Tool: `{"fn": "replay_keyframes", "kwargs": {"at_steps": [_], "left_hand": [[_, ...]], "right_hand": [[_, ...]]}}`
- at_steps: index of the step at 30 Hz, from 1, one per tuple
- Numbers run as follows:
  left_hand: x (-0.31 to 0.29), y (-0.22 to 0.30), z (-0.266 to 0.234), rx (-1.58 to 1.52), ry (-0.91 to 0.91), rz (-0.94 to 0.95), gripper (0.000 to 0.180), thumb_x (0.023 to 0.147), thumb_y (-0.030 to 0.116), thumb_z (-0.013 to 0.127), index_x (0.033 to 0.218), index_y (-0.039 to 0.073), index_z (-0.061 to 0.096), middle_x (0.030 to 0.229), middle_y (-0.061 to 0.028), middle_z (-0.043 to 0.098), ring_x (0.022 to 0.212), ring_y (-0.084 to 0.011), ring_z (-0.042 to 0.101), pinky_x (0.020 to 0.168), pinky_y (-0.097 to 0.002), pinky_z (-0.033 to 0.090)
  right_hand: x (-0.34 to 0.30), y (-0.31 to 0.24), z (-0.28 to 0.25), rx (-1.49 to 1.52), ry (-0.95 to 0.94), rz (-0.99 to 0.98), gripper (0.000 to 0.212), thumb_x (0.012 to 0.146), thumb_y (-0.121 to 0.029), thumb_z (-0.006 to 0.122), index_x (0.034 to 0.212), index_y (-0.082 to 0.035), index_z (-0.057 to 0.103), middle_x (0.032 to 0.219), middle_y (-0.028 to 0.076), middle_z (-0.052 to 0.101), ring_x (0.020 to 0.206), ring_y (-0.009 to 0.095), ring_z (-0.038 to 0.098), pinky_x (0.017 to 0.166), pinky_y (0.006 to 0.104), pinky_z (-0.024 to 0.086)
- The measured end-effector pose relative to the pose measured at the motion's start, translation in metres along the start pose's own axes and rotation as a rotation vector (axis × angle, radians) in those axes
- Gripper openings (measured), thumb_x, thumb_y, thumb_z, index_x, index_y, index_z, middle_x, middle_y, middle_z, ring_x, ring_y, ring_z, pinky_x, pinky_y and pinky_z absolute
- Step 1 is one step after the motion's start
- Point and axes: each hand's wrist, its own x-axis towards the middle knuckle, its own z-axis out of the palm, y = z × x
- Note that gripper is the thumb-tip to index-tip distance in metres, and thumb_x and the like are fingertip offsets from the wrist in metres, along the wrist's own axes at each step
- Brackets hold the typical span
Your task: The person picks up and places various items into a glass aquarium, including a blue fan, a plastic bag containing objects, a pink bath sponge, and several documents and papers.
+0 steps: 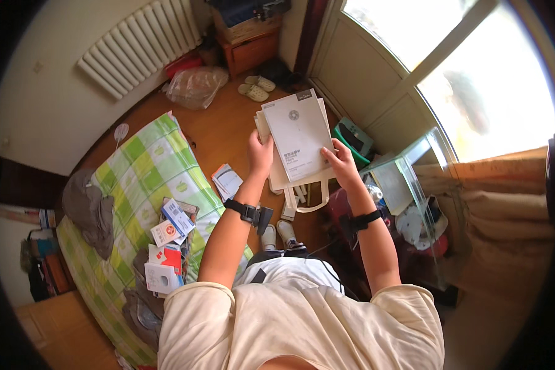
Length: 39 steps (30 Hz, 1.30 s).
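In front of me I hold a white booklet (pixel 299 139) with a grey corner label and a small round emblem. My left hand (pixel 261 153) is closed on the left edge of the stack, where other pale papers or booklets stick out beneath. My right hand (pixel 340 163) pinches the right edge, its thumb on the cover. A cream cloth bag (pixel 283 183) shows under the booklet, with its handle loop (pixel 314 208) hanging toward me. Whether my fingers also grip the bag is hidden.
A bed with a green checked cover (pixel 157 154) is at left, bearing booklets (pixel 177 217) and grey cloth (pixel 89 206). More papers (pixel 227 180) lie by its edge. At right stand a glass-topped table (pixel 407 179) and a green bin (pixel 351 142). Clogs (pixel 256 89) sit ahead.
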Motion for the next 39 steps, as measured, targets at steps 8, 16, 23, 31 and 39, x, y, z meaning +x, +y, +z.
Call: {"fn": "replay_keyframes", "kwargs": {"at_steps": [8, 16, 23, 31, 39], "left_hand": [[-0.048, 0.048, 0.053, -0.103, -0.303, 0.251, 0.071, 0.071, 0.000, 0.061, 0.132, 0.007, 0.025, 0.127, -0.0154, 0.041, 0.115, -0.0248, 0.041, 0.094, -0.0333, 0.037], [-0.110, 0.059, 0.131, -0.339, -0.606, 0.307, 0.053, 0.076, -0.009, 0.050, 0.127, -0.001, 0.037, 0.134, -0.0152, 0.034, 0.126, -0.0222, 0.030, 0.103, -0.0306, 0.025], [-0.191, 0.074, 0.209, -0.401, -0.747, 0.180, 0.045, 0.082, -0.004, 0.048, 0.126, -0.003, 0.036, 0.130, -0.0148, 0.038, 0.120, -0.0207, 0.037, 0.101, -0.0287, 0.026], [-0.284, 0.075, 0.279, -0.363, -0.831, 0.045, 0.049, 0.086, 0.010, 0.051, 0.130, -0.001, 0.031, 0.125, -0.0171, 0.040, 0.113, -0.0200, 0.042, 0.094, -0.0301, 0.034], [-0.333, 0.066, 0.335, -0.370, -0.870, -0.108, 0.055, 0.079, 0.008, 0.060, 0.124, -0.003, 0.032, 0.110, -0.0153, 0.050, 0.096, -0.0202, 0.052, 0.084, -0.0312, 0.043]], "right_hand": [[-0.075, -0.011, -0.046, 0.152, 0.232, -0.016, 0.028, 0.086, -0.016, 0.056, 0.108, 0.000, 0.053, 0.090, 0.001, 0.059, 0.078, 0.006, 0.052, 0.070, 0.0217, 0.042], [-0.163, -0.012, -0.109, 0.107, 0.484, -0.040, 0.020, 0.089, -0.017, 0.050, 0.099, 0.000, 0.053, 0.085, 0.000, 0.057, 0.074, 0.006, 0.049, 0.068, 0.0199, 0.040], [-0.248, -0.013, -0.163, 0.233, 0.758, -0.165, 0.020, 0.090, -0.012, 0.046, 0.105, 0.001, 0.051, 0.088, 0.002, 0.057, 0.075, 0.007, 0.051, 0.071, 0.0205, 0.041], [-0.339, -0.022, -0.218, 0.051, 0.908, -0.138, 0.031, 0.086, -0.010, 0.051, 0.116, -0.005, 0.044, 0.097, 0.005, 0.056, 0.079, 0.012, 0.055, 0.068, 0.0257, 0.048], [-0.381, -0.018, -0.277, -0.360, 0.980, -0.171, 0.041, 0.079, -0.010, 0.059, 0.116, -0.006, 0.043, 0.098, 0.010, 0.057, 0.080, 0.018, 0.058, 0.063, 0.0325, 0.053]]}}
